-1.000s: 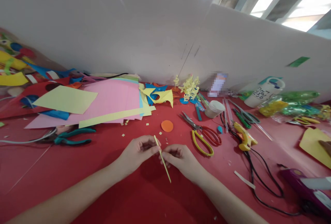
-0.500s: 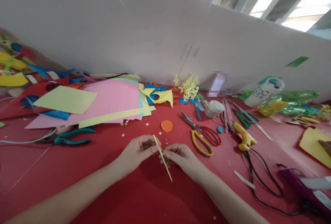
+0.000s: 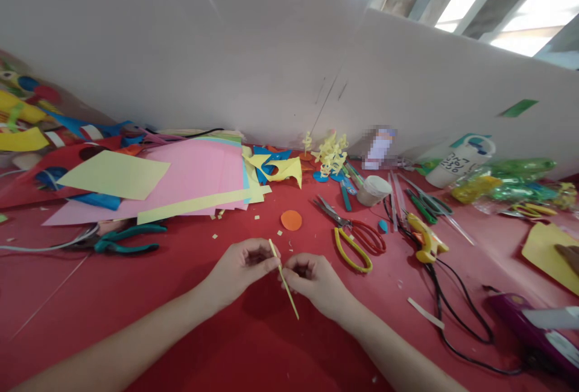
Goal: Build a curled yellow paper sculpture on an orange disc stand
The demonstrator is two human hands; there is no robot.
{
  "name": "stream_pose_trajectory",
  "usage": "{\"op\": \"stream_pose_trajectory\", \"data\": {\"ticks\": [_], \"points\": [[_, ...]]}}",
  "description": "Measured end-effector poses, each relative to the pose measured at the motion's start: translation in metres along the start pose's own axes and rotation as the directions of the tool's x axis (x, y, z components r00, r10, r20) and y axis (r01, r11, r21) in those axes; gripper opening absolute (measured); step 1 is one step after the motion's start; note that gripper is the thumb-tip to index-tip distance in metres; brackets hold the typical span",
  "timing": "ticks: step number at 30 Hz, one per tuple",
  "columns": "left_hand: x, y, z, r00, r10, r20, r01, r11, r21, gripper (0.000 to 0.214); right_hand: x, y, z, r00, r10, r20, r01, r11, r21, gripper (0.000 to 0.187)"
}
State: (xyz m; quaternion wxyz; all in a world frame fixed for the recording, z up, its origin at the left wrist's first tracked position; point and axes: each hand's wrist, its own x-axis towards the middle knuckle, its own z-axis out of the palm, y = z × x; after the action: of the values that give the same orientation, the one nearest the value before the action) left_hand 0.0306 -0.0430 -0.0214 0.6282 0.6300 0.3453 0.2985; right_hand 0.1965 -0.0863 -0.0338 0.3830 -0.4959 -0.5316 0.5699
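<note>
A thin pale-yellow paper strip (image 3: 290,294) slants down to the right between my hands, over the red tabletop. My left hand (image 3: 253,265) pinches it near its upper part, thumb against fingers. From the right, my right hand (image 3: 312,280) closes thumb and fingers at the strip's middle; its fingertips are partly hidden behind the strip. Just beyond my hands lies a flat orange paper disc (image 3: 291,220). Scissors (image 3: 350,232) with one yellow and one red handle rest to the right of it, blades pointing away.
Pink and yellow paper sheets (image 3: 194,169) are stacked at the left, with teal-handled pliers (image 3: 129,240) in front. A white cup (image 3: 373,190), a yellow glue gun (image 3: 426,238) and a purple tool (image 3: 534,325) with black cord lie at the right. A white wall (image 3: 226,48) stands behind.
Both hands stay nearly in place on the strip. The strip's lower end has shifted very slightly left, and the right hand's fingers are curled a little differently.
</note>
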Motion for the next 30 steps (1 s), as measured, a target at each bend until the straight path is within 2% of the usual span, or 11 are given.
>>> {"op": "stream_pose_trajectory", "data": {"ticks": [5, 12, 18, 24, 30], "points": [[-0.0002, 0.0014, 0.0007, 1.0, 0.003, 0.0, -0.003, 1.0, -0.025, 0.015, -0.0012, -0.0026, -0.0003, 1.0, 0.007, -0.004, -0.007, 1.0, -0.006, 0.022], [0.0004, 0.0029, 0.0008, 1.0, -0.006, 0.031, 0.008, 0.996, -0.093, 0.013, -0.0013, -0.0079, -0.0048, 0.998, 0.018, 0.054, -0.023, 0.996, 0.081, 0.037], [0.001, 0.0006, 0.0001, 1.0, -0.007, 0.007, 0.008, 0.998, -0.062, 0.012, 0.0004, -0.0057, -0.0048, 0.997, 0.033, 0.073, -0.042, 0.992, 0.122, 0.034], [0.001, -0.0004, -0.0022, 0.999, 0.002, 0.033, -0.001, 1.0, -0.02, 0.013, 0.0029, -0.0049, -0.0048, 0.995, 0.05, 0.086, -0.063, 0.986, 0.157, 0.035], [0.0005, 0.0025, -0.0007, 1.0, -0.007, 0.031, 0.007, 1.0, 0.004, 0.012, 0.003, -0.0039, -0.0036, 0.997, 0.063, 0.034, -0.066, 0.992, 0.104, 0.032]]}}
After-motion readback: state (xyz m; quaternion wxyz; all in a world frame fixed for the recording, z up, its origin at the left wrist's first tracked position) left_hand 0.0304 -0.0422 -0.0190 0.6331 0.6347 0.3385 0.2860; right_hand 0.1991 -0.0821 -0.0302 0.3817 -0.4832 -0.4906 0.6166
